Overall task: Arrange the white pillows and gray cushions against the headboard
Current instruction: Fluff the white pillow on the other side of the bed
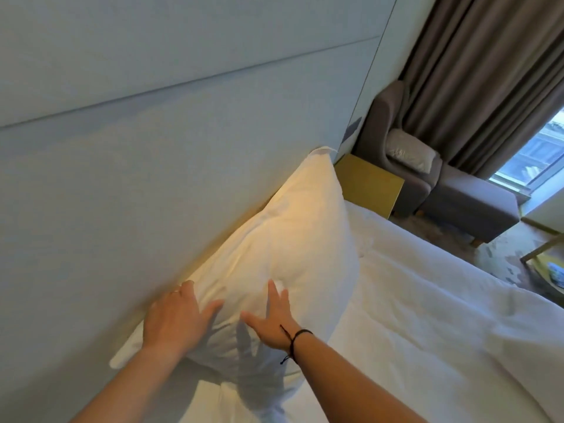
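Pale blue-grey padded headboard [152, 123] fills the left and far side of the view, with a white-covered bed [427, 315] running off to the right.

Both of my hands are flat on one white pillow [283, 239]. My left hand [174, 315] rests on its upper edge, right where it meets the headboard, fingers straight and spread, thumb pointing right; there is a ring on one finger. My right hand [271, 319] presses on the pillow's front face with fingers straight and fanned out, holding nothing. Neither grip is closed round anything. A black cord bracelet [294, 343] sits on my right wrist.

That pillow stands on the bed, leaning back against the headboard, its long side stretching from near me away toward the far right corner of the bed. Under its near end lies more white bedding [244, 401]; I cannot tell whether that is a second pillow.

Beyond the pillow's far tip sits a yellow bedside table [369, 184]. Further right stands a grey armchair [396, 132] holding a pale cushion in clear plastic [412, 155], with a grey footstool [476, 203] just beside it. Brown curtains [488, 71] hang behind them, next to a bright window [537, 154].
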`<state>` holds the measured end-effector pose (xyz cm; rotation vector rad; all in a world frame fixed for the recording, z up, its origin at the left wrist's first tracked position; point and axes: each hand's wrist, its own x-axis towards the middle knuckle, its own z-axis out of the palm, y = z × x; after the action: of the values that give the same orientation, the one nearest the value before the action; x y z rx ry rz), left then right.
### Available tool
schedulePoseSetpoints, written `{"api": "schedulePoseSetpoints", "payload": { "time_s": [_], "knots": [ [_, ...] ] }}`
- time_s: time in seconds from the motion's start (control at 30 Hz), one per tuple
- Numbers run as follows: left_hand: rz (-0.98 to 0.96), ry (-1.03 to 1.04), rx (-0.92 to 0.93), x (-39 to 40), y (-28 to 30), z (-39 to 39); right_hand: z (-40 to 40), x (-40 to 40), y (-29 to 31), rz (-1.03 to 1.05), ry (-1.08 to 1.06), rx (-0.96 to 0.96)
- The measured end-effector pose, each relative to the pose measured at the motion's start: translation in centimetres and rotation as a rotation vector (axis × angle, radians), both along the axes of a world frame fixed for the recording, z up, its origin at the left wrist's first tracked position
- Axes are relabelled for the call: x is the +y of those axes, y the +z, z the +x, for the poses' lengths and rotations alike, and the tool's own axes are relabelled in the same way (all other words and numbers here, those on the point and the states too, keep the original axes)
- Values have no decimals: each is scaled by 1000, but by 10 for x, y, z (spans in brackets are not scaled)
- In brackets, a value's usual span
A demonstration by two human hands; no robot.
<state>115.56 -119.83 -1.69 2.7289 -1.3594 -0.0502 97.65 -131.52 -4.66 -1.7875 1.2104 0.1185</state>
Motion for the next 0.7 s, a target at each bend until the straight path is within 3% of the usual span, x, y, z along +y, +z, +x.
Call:
{"api": "schedulePoseSetpoints", "payload": {
  "time_s": [0.1,0.27,0.47,0.7],
  "knots": [
    [7,-39,-8,-2,4,10,-7,11,-3,25,-50,-30],
    [52,-22,149,5,13,20,-10,-4,25,14,-33,-66],
    [-13,-75,25,10,55,39,-14,8,37,16,1,-71],
    [99,-29,-123,11,89,13,-71,14,43,38,17,-3]
  ]
}}
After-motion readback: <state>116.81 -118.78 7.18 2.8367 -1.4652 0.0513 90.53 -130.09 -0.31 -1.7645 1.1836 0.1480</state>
